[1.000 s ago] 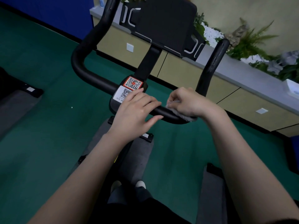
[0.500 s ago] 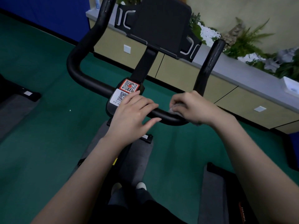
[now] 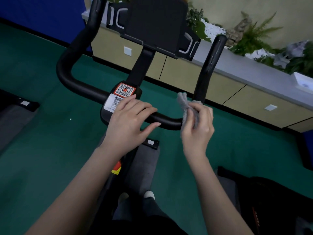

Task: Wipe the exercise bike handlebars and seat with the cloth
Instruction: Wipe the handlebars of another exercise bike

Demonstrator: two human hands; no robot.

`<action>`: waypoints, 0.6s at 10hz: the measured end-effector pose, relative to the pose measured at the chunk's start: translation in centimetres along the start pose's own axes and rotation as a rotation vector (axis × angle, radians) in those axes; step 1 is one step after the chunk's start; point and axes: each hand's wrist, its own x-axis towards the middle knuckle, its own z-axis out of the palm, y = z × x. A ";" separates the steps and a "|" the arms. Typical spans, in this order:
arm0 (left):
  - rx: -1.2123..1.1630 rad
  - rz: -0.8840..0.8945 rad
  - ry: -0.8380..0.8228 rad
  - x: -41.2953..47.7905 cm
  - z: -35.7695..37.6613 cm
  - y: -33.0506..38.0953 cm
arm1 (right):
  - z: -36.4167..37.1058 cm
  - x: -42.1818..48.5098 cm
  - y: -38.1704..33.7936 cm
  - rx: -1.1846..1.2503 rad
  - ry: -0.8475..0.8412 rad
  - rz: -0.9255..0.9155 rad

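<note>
The black U-shaped handlebars [image 3: 81, 85] of the exercise bike fill the middle of the view, with two QR stickers [image 3: 124, 89] at the centre clamp. My left hand [image 3: 130, 121] rests on the crossbar just right of the stickers, fingers straight and spread. My right hand [image 3: 197, 128] holds a crumpled grey cloth [image 3: 185, 106] lifted just above the bar's right bend, below the right upright grip [image 3: 210, 65]. The seat is out of sight.
A black console panel [image 3: 155, 22] stands above the bars. A beige cabinet ledge [image 3: 245, 68] with green plants [image 3: 257, 36] runs behind. Green floor [image 3: 42, 141] lies around, with other machine bases at the left [image 3: 18, 106] and lower right [image 3: 271, 200].
My right hand, earlier pressing the cloth on the bar's right bend, has lifted off and turned, with the cloth now bunched up in its fingers. My left hand has stayed on the crossbar.
</note>
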 end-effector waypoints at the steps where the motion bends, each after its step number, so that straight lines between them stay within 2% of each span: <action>1: 0.006 0.001 0.007 0.0 0.0 0.0 | 0.9 -0.9 -1.1 0.043 0.150 0.111; 2: 0.009 0.003 0.013 0.0 0.0 0.0 | 1.0 -2.2 -1.7 0.082 0.163 0.126; 4: 0.007 0.004 0.002 0.0 0.0 0.0 | 1.4 -0.3 -2.0 0.199 0.385 0.514; 6: 0.023 0.003 0.001 0.0 0.0 0.0 | 1.7 -1.1 -3.0 0.223 0.490 0.612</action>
